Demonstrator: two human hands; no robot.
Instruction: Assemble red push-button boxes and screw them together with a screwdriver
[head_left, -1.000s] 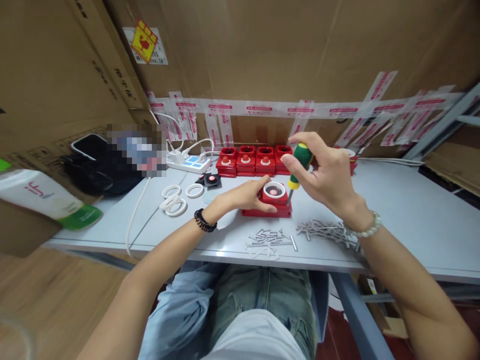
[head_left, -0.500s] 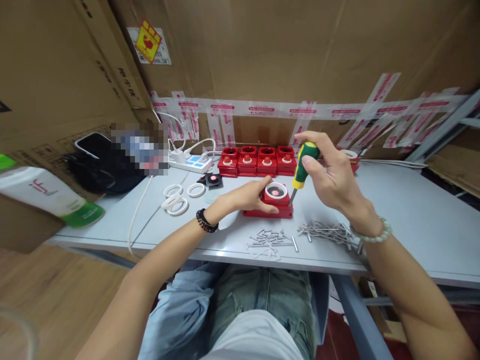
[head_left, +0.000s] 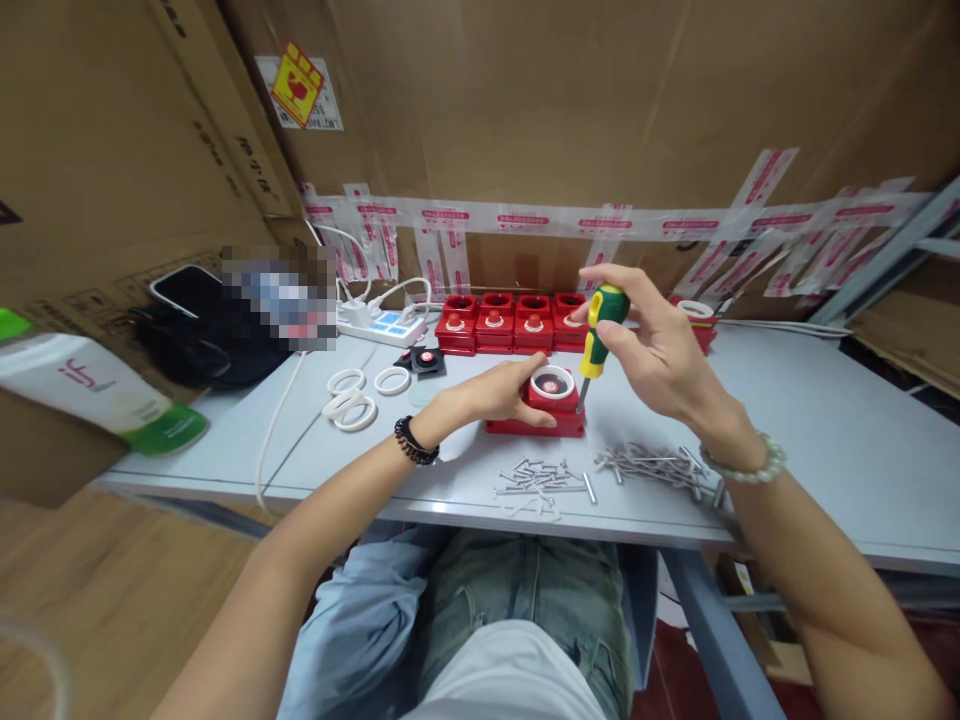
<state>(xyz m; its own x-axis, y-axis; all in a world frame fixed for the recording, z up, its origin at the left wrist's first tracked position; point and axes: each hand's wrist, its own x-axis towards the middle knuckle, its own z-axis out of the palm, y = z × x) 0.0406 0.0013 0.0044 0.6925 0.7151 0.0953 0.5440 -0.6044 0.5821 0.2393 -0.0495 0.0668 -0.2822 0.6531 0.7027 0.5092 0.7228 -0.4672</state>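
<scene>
A red box-shaped housing [head_left: 564, 418] with a white ring [head_left: 571, 383] round its dark centre lies on the table in front of me. My left hand [head_left: 512, 393] is closed round its left side, thumb along the front and fingers over the top. In my right hand [head_left: 656, 345] is a screwdriver [head_left: 607, 315] with a green and yellow handle, gripped between thumb and fingers with the index finger raised. It tilts slightly, and its tip meets the right corner of the housing. Loose screws [head_left: 536, 474] lie just in front of the housing.
More red housings [head_left: 495, 325] stand in a row at the back, with another [head_left: 701, 318] behind my right hand. White rings [head_left: 392, 380] and black parts [head_left: 427, 360] lie left. A metal pile [head_left: 656, 465] is at right. A power strip [head_left: 390, 325] and white tube [head_left: 97, 385] are further left.
The screwdriver handle and my right hand have shifted slightly left, and the fingers have turned a little on the handle. My left hand and the housing have stayed in place.
</scene>
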